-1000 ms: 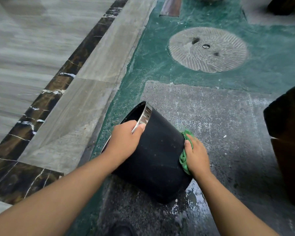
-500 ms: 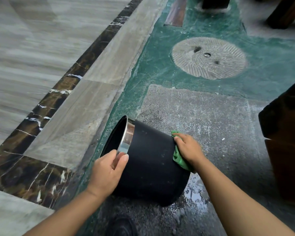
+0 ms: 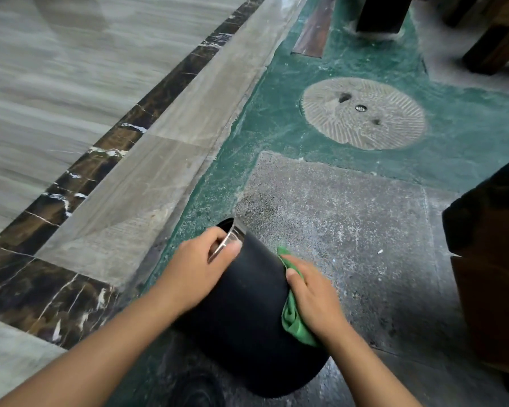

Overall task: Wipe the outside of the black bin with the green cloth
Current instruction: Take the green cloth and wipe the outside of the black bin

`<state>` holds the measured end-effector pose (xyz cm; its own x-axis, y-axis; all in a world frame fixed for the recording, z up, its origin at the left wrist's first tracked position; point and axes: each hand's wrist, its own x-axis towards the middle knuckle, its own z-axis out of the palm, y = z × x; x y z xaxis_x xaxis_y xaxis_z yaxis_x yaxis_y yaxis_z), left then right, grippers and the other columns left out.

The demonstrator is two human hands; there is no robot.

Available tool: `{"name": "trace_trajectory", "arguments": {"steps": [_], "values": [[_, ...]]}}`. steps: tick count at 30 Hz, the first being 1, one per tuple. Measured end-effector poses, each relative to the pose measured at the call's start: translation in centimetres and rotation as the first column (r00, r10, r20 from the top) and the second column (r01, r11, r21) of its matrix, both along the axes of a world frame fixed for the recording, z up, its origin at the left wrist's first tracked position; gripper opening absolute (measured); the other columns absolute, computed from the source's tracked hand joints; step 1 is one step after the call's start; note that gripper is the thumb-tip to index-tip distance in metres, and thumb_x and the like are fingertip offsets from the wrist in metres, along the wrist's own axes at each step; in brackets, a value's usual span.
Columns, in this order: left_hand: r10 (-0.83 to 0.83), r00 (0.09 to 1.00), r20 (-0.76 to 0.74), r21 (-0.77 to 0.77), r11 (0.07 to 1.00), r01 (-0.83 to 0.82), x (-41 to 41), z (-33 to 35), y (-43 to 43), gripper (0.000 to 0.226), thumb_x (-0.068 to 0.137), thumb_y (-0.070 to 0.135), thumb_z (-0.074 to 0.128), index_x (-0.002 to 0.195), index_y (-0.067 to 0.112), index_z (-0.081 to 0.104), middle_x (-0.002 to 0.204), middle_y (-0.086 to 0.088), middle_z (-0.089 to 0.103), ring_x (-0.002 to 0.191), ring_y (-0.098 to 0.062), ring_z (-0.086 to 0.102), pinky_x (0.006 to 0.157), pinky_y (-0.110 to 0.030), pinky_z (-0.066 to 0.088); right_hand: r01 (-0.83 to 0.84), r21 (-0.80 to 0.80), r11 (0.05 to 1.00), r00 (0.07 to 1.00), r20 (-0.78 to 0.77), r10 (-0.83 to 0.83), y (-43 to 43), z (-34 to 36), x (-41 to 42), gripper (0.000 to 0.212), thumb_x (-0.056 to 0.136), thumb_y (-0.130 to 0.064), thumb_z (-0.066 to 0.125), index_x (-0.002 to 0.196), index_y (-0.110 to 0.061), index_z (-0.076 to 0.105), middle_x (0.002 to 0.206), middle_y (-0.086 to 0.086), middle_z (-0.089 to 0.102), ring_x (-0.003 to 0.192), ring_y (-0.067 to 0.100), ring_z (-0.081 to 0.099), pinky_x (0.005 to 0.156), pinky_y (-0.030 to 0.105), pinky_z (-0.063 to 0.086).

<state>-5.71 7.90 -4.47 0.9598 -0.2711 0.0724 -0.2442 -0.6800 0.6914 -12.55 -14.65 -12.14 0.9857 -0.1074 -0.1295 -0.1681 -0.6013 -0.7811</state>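
Note:
A black bin (image 3: 247, 318) with a shiny metal rim lies tipped on the rough grey floor, its mouth facing up and away to the left. My left hand (image 3: 194, 271) grips the metal rim at the top of the bin. My right hand (image 3: 312, 292) presses a crumpled green cloth (image 3: 293, 321) flat against the bin's right outer wall. The bin's inside and far side are hidden.
A dark wooden block (image 3: 494, 259) stands close on the right. A round carved stone disc (image 3: 363, 113) is set in the green floor ahead. Dark furniture legs (image 3: 385, 13) stand at the top. Polished marble flooring (image 3: 71, 113) lies to the left.
My left hand moved from the rim's lower edge up to its top edge, and the bin turned. My right hand with the cloth slid along the right wall.

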Motion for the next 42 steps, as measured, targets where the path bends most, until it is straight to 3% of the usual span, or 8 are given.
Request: {"name": "trace_trajectory", "arguments": {"steps": [4, 7, 11, 16, 22, 29, 36, 42], "values": [[0.088, 0.932, -0.352, 0.101, 0.993, -0.056, 2.3, 2.5, -1.6, 0.070, 0.078, 0.079, 0.039, 0.087, 0.013, 0.061, 0.081, -0.006, 0.064, 0.078, -0.023, 0.062, 0.072, -0.035, 0.045, 0.021, 0.000, 1.000, 0.997, 0.078, -0.021, 2.3, 0.2, -5.0, 0.048, 0.094, -0.045, 0.039, 0.138, -0.035, 0.055, 0.143, -0.015, 0.052, 0.135, -0.001, 0.044, 0.114, 0.018, 0.030], [0.158, 0.895, -0.418, 0.302, 0.953, -0.027, 3.4, 3.3, -1.5, 0.084, 0.083, 0.073, 0.041, 0.108, -0.005, 0.061, 0.107, -0.025, 0.064, 0.099, -0.035, 0.064, 0.082, -0.037, 0.047, 0.021, -0.005, 1.000, 0.992, 0.127, -0.020, 3.4, 0.2, -7.9, 0.048, 0.093, -0.046, 0.041, 0.141, -0.042, 0.050, 0.146, -0.025, 0.042, 0.137, -0.012, 0.033, 0.111, 0.007, 0.022], [0.124, 0.920, -0.372, 0.423, 0.905, 0.049, 2.0, 3.0, -2.0, 0.052, 0.090, 0.049, 0.056, 0.055, 0.015, 0.038, 0.051, -0.003, 0.035, 0.046, -0.021, 0.036, 0.050, -0.031, 0.025, 0.110, 0.029, 0.994, 0.988, 0.108, -0.112, 3.8, -0.4, -10.2, 0.046, 0.093, -0.041, 0.044, 0.138, -0.042, 0.053, 0.146, -0.023, 0.044, 0.137, -0.009, 0.036, 0.111, 0.008, 0.023], [0.135, 0.905, -0.404, 0.252, 0.967, -0.032, 0.7, 2.9, -3.3, 0.052, 0.088, 0.032, 0.063, 0.050, 0.021, 0.030, 0.046, 0.004, 0.023, 0.042, -0.016, 0.023, 0.050, -0.030, 0.016, 0.265, 0.125, 0.956, 0.964, -0.014, -0.265, 2.9, -1.2, -10.0, 0.033, 0.098, -0.017, 0.053, 0.125, -0.028, 0.067, 0.132, -0.014, 0.063, 0.124, 0.002, 0.054, 0.106, 0.018, 0.033], [-0.046, 0.903, -0.426, 0.034, 0.997, 0.067, -0.8, 2.6, -5.7, 0.033, 0.085, 0.022, 0.066, 0.058, 0.014, 0.050, 0.046, 0.003, 0.034, 0.036, -0.009, 0.028, 0.043, -0.023, 0.023, 0.411, 0.360, 0.837, 0.909, -0.230, -0.347, 2.4, -3.9, -10.3, 0.033, 0.100, -0.014, 0.050, 0.125, -0.024, 0.069, 0.132, -0.013, 0.065, 0.124, -0.001, 0.054, 0.096, -0.004, 0.029], [-0.302, 0.898, -0.321, -0.283, 0.935, 0.213, -0.9, 1.2, -7.6, 0.022, 0.093, 0.014, 0.059, 0.078, -0.001, 0.050, 0.056, -0.003, 0.052, 0.048, -0.014, 0.050, 0.040, -0.016, 0.039, 0.543, 0.288, 0.789, 0.835, -0.086, -0.543, -0.9, -6.0, -6.9, 0.040, 0.104, -0.016, 0.042, 0.143, -0.019, 0.052, 0.152, -0.002, 0.048, 0.143, 0.011, 0.038, 0.122, 0.034, 0.023], [-0.268, 0.932, -0.246, -0.311, 0.932, 0.186, 2.2, -1.7, -6.1, 0.017, 0.088, 0.029, 0.053, 0.072, 0.024, 0.050, 0.058, 0.009, 0.054, 0.057, -0.010, 0.053, 0.054, -0.027, 0.041, 0.565, 0.118, 0.817, 0.820, 0.032, -0.572, -1.5, -6.4, -2.1, 0.046, 0.106, -0.030, 0.033, 0.151, -0.028, 0.039, 0.163, -0.005, 0.029, 0.150, 0.005, 0.018, 0.118, 0.022, 0.012], [0.001, 0.948, -0.320, -0.019, 1.000, -0.008, 7.2, -1.8, -4.1, 0.035, 0.076, 0.056, 0.053, 0.066, 0.022, 0.046, 0.057, 0.019, 0.052, 0.055, -0.006, 0.050, 0.058, -0.030, 0.035, 0.440, -0.028, 0.898, 0.891, 0.140, -0.432, 0.7, -5.7, -0.5, 0.047, 0.104, -0.031, 0.036, 0.151, -0.025, 0.040, 0.164, -0.001, 0.027, 0.152, 0.013, 0.017, 0.125, 0.039, 0.018]]}}
